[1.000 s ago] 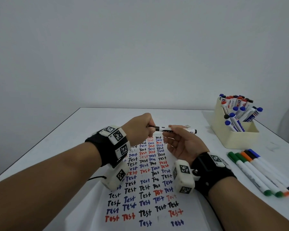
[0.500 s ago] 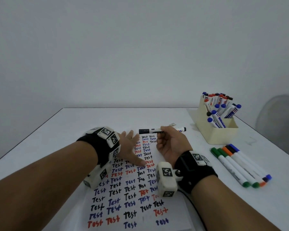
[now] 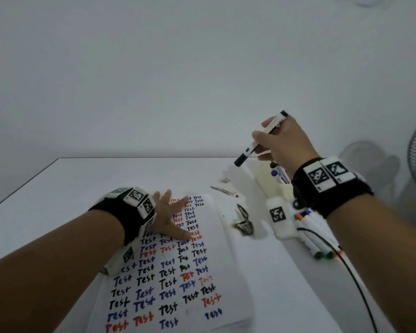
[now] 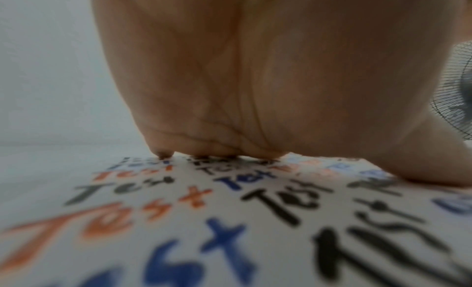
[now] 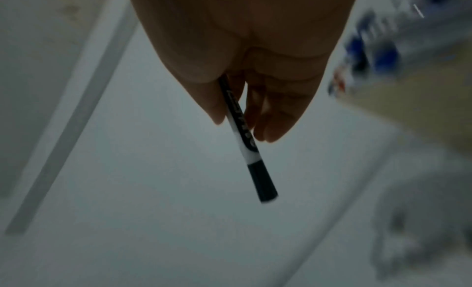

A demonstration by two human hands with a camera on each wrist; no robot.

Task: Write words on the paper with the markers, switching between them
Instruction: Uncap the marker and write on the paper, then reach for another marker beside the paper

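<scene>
Marker [image 3: 259,140], capped, pinched in right hand [image 3: 282,143] above the box [image 3: 265,180], judged a swap; left hand [image 3: 169,218] lies flat, fingers spread, on paper [image 3: 228,272]; next: drop it in, pick another.

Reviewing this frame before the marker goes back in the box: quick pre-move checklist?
1. Black marker capped: ok.
2. Right hand grips marker: ok.
3. Left hand flat on paper: ok.
4. Marker box in view: not ok, mostly hidden behind the right wrist.
5. Free slot in the box: cannot tell.
6. Loose markers outside the box, under the right forearm: ok.
</scene>
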